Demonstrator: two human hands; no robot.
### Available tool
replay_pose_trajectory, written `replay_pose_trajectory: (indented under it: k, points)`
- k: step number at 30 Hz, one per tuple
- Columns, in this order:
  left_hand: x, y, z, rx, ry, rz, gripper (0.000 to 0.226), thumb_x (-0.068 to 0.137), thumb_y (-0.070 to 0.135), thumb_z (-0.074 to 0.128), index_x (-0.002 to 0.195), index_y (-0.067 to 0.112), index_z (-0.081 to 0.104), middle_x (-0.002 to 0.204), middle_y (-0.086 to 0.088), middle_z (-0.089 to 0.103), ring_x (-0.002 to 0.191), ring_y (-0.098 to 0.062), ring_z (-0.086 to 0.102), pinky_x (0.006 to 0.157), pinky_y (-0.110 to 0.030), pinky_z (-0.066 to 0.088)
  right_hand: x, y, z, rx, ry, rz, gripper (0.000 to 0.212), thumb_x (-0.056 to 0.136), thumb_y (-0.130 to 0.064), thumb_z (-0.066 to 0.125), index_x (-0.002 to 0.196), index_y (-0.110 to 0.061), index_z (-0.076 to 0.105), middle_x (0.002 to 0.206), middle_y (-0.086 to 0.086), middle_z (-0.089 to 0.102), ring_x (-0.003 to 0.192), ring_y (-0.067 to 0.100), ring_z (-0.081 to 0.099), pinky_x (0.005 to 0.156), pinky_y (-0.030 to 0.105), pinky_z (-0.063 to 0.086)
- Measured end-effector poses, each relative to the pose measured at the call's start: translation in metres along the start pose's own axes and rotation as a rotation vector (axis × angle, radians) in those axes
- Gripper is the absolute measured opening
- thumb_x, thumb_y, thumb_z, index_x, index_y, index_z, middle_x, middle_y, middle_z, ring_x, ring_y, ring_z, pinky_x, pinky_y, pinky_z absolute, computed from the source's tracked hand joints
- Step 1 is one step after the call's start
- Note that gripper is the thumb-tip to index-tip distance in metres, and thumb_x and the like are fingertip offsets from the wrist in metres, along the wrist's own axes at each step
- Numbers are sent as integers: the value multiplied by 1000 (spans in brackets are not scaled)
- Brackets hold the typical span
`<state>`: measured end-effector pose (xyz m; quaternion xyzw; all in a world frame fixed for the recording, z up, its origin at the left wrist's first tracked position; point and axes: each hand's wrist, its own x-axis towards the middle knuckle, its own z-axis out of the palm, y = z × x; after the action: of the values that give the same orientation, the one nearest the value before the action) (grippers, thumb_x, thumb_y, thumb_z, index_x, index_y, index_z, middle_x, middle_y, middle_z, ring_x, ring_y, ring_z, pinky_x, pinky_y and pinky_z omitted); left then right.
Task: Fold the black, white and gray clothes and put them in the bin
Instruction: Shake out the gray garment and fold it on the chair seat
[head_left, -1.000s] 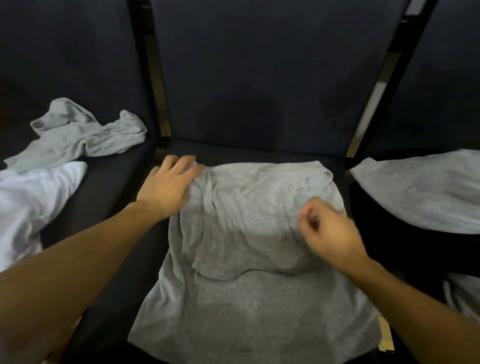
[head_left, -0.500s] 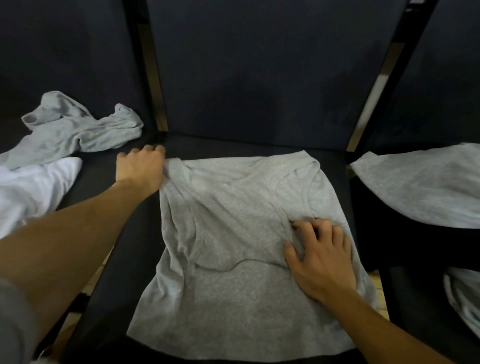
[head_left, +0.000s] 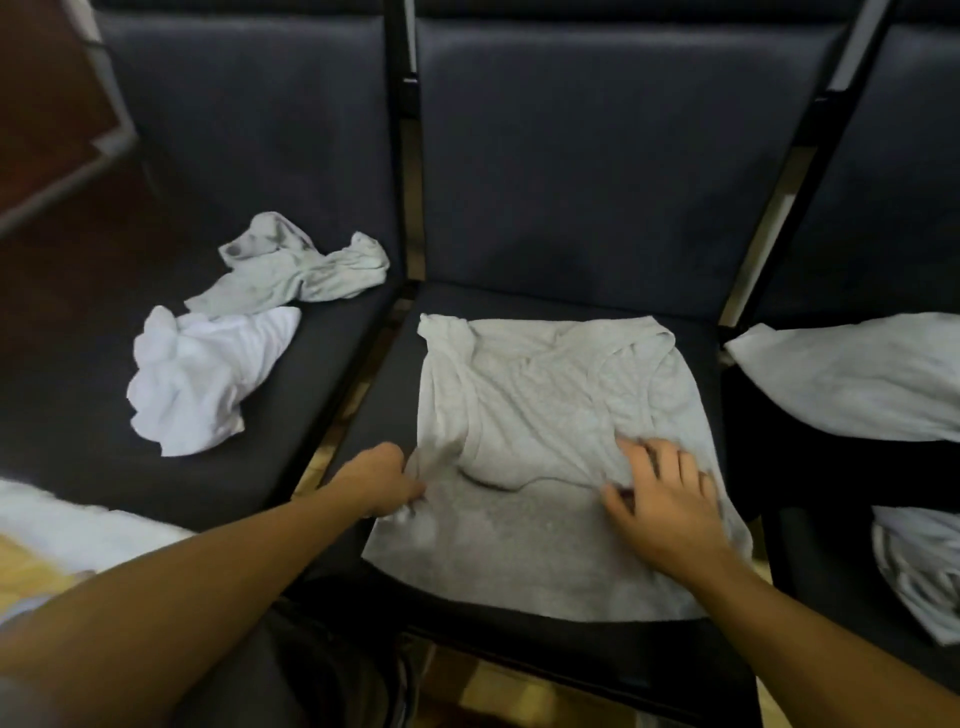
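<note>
A gray shirt (head_left: 550, 467) lies spread on the middle chair seat (head_left: 384, 395), directly under both hands. Left hand (head_left: 382, 486) sits at the shirt's left edge, fingers curled round a pinch of cloth w/ a bit of fabric bunched just below the knuckles. Right hand (head_left: 662, 506) lies flat on the shirt's right half, fingers straight and spread, pressing cloth down, gripping nothing. Between the hands the fabric is rumpled, w/ a loose fold hanging toward the hem. Beyond the left hand, on the next seat, a crumpled gray garment (head_left: 296, 267) and a white garment (head_left: 202, 379) wait; past the right hand, more gray cloth (head_left: 852, 384). No bin in view. Step in hand looks like smoothing and starting a side fold: prob. best to keep the right palm as anchor, lift the left edge evenly and carry it across toward the right hand, clearing wrinkles first so the fold lands straight
</note>
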<state>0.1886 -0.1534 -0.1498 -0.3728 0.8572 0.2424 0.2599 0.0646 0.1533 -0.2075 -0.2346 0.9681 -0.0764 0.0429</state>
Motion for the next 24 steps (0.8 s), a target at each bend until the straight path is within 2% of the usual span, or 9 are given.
replay_pose_trajectory:
  k: [2,4,6,7,9,11,15,20,24]
  points:
    - [-16,-4,0,-223,49,-45,28,98,32,61,82,12,50,80,-6,54,70,-18,54,58,-29,48,-24,0,-6,21,-70,-74,70,90,-65,28,153,-37,31,155,0,35,138,26,36,110,49,33]
    - [-27,-12,8,-547,87,-149,19,101,21,58,93,4,55,85,-13,55,77,-25,59,65,-38,56,-47,4,-6,-1,-189,-138,69,92,-69,26,156,-45,18,164,-3,18,147,24,23,118,46,24]
    - [-32,-27,16,-746,138,-232,18,100,9,56,112,-4,59,88,-16,58,79,-28,61,77,-47,59,-64,11,-5,-20,-224,-164,75,87,-75,10,157,-49,13,168,-3,8,153,25,12,122,47,15]
    - [-34,-35,20,-765,128,-253,20,101,7,54,117,-4,58,83,-14,58,71,-25,60,71,-43,59,-69,14,-5,-33,-235,-166,78,84,-75,3,157,-49,9,169,-4,3,155,24,7,123,47,11]
    - [-43,-46,26,-833,39,-303,22,104,17,53,119,-1,53,73,-12,56,57,-22,56,56,-39,57,-72,18,-6,-68,-264,-159,75,87,-74,3,157,-48,1,169,-4,-6,156,23,-1,124,47,6]
    - [-50,-54,31,-880,-44,-307,36,97,33,68,113,3,56,70,-13,57,51,-22,54,53,-37,56,-71,17,-11,-79,-274,-154,70,92,-68,11,157,-46,1,169,-4,-9,155,22,-3,125,47,5]
    - [-62,-53,41,-599,-70,-148,44,81,41,84,76,8,56,63,-11,57,48,-21,50,50,-31,50,-74,2,-20,-43,-268,-175,84,76,-61,0,158,-42,11,168,-3,-4,154,23,1,124,44,6]
    - [-66,-37,57,-479,-16,-63,26,90,18,72,71,10,57,62,-11,52,49,-20,47,53,-30,49,-85,-11,-16,89,-221,-306,61,95,-51,32,154,-41,27,164,-3,17,148,23,17,120,42,19]
    - [-73,1,38,-691,71,63,19,90,12,66,73,4,62,71,-15,56,60,-21,54,57,-33,48,-90,-22,-14,369,-177,-363,55,97,-53,40,148,-34,41,151,-10,31,137,10,29,113,29,32]
